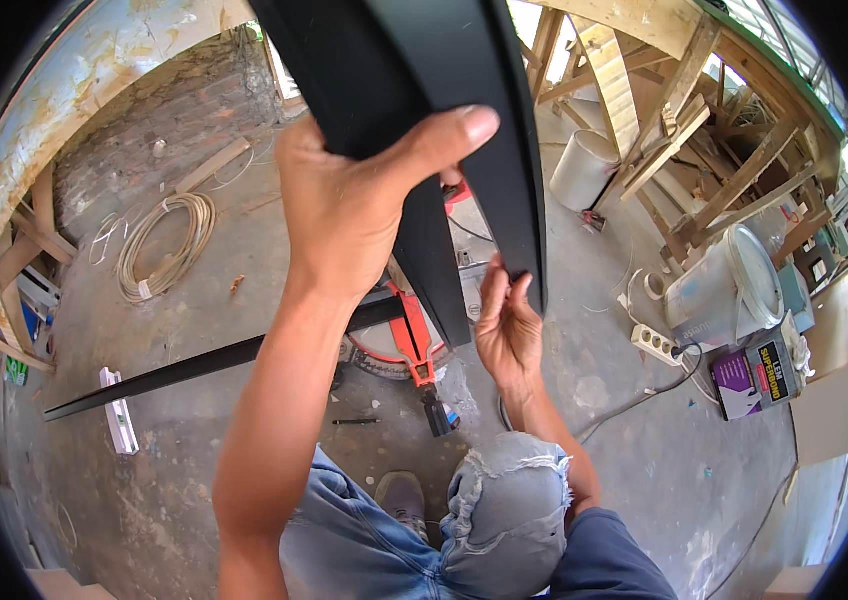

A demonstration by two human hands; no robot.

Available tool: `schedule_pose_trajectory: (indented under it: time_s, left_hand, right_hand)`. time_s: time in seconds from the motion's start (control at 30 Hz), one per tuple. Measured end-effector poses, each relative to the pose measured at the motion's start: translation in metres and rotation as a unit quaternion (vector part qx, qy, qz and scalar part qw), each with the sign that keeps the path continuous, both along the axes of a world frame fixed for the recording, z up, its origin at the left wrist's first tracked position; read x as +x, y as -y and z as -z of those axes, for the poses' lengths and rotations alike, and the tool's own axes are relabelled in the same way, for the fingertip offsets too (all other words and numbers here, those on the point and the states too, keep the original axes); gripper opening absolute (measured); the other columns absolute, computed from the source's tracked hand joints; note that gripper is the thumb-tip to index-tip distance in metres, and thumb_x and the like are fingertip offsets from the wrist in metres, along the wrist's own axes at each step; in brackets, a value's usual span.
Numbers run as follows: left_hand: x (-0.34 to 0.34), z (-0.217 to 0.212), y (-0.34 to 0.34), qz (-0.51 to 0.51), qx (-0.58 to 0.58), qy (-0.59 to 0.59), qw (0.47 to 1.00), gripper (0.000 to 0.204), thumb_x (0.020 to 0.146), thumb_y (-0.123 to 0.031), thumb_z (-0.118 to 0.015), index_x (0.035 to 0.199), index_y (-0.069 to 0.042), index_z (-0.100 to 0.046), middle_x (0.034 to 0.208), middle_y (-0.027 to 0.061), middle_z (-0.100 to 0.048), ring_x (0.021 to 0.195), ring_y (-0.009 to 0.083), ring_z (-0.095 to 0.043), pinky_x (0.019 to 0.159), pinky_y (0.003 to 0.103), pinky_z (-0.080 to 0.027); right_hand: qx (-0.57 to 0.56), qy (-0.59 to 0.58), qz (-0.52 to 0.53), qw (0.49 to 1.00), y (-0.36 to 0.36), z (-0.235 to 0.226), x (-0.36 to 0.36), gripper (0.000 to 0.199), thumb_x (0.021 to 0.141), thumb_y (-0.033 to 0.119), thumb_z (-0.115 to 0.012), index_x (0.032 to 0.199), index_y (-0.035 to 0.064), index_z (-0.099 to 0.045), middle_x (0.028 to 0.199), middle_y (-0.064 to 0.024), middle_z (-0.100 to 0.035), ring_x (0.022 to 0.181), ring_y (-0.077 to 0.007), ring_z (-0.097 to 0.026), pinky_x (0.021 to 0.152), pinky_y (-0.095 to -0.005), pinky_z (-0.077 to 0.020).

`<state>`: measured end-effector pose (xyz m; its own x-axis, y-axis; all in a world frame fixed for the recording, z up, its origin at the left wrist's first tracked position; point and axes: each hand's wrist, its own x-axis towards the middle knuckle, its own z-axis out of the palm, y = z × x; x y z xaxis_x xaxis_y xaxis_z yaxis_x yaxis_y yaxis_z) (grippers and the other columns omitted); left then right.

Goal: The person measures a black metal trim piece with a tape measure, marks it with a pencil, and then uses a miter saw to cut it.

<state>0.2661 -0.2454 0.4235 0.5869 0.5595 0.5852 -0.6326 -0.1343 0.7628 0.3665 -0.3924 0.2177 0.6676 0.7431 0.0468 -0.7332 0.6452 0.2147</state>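
Long black profile pieces (504,200) rise from in front of my knees past the top edge. My left hand (349,210) is wrapped round them higher up, with its thumb laid across the front. Lower down, my right hand (512,335) pinches the bottom end of the right-hand piece between thumb and fingers. A narrow gap separates the two lower ends. Behind them on the floor sits a red mitre saw (414,335), partly hidden. Another black bar (204,365) runs left from the saw, over a small pale block (119,412).
A dark pen (356,421) lies before my shoe (402,500). At left are a cable coil (166,247) and a wooden strip (214,165). To the right stand a white bucket (724,290), a power strip (656,344), a purple box (752,378) and timber frames (744,180).
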Motion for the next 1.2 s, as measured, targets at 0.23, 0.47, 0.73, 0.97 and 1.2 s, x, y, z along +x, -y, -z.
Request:
schedule_pose_trajectory:
  time_s: [0.23,0.47,0.73,0.97,1.2]
  left_hand:
    - [0.023,-0.038,0.010,-0.023,0.076,0.030,0.996,0.027,0.077,-0.020,-0.092,0.080,0.003,-0.077,0.072,0.0058,-0.072,0.056,0.0112,-0.065,0.053,0.024,-0.050]
    - [0.052,-0.028,0.004,-0.031,0.123,0.028,0.992,0.029,0.077,-0.022,-0.092,0.079,0.002,-0.077,0.070,0.0061,-0.071,0.055,0.0107,-0.063,0.052,0.025,-0.049]
    - [0.094,-0.016,0.012,-0.072,0.164,0.096,0.979,0.035,0.082,-0.027,-0.091,0.079,0.003,-0.071,0.070,0.0049,-0.068,0.055,0.0104,-0.062,0.053,0.026,-0.050]
    - [0.130,0.005,0.029,-0.022,0.133,0.023,0.991,0.035,0.086,-0.031,-0.088,0.086,-0.001,-0.071,0.071,0.0038,-0.069,0.059,0.0121,-0.066,0.056,0.025,-0.047]
    - [0.170,0.047,0.030,-0.012,0.147,0.000,0.989,0.042,0.080,-0.035,-0.092,0.084,0.000,-0.070,0.073,0.0028,-0.069,0.063,0.0101,-0.066,0.058,0.026,-0.053]
  right_hand:
    - [-0.333,0.299,-0.105,0.888,0.032,-0.019,0.013,0.018,0.097,0.017,-0.076,0.102,0.0025,-0.066,0.083,-0.0100,-0.070,0.066,-0.0172,-0.067,0.056,-0.0235,-0.0499]
    - [-0.561,0.555,0.284,0.544,0.025,-0.011,0.042,0.057,0.078,0.026,-0.092,0.125,0.0043,-0.067,0.090,-0.0029,-0.069,0.078,-0.0128,-0.059,0.059,-0.0274,-0.0476]
    - [-0.564,0.733,0.241,0.293,0.027,-0.021,0.093,0.044,0.080,0.036,-0.087,0.100,0.0005,-0.068,0.075,-0.0143,-0.061,0.067,-0.0308,-0.061,0.063,-0.0413,-0.0476]
    - [-0.615,0.698,0.264,0.257,0.042,-0.060,0.126,0.043,0.084,0.037,-0.084,0.093,-0.0013,-0.066,0.071,-0.0176,-0.064,0.065,-0.0344,-0.063,0.063,-0.0438,-0.0486]
    - [-0.615,0.693,0.232,0.297,0.043,-0.030,0.151,0.047,0.085,0.040,-0.083,0.093,-0.0029,-0.066,0.076,-0.0200,-0.067,0.071,-0.0368,-0.068,0.066,-0.0458,-0.0505]
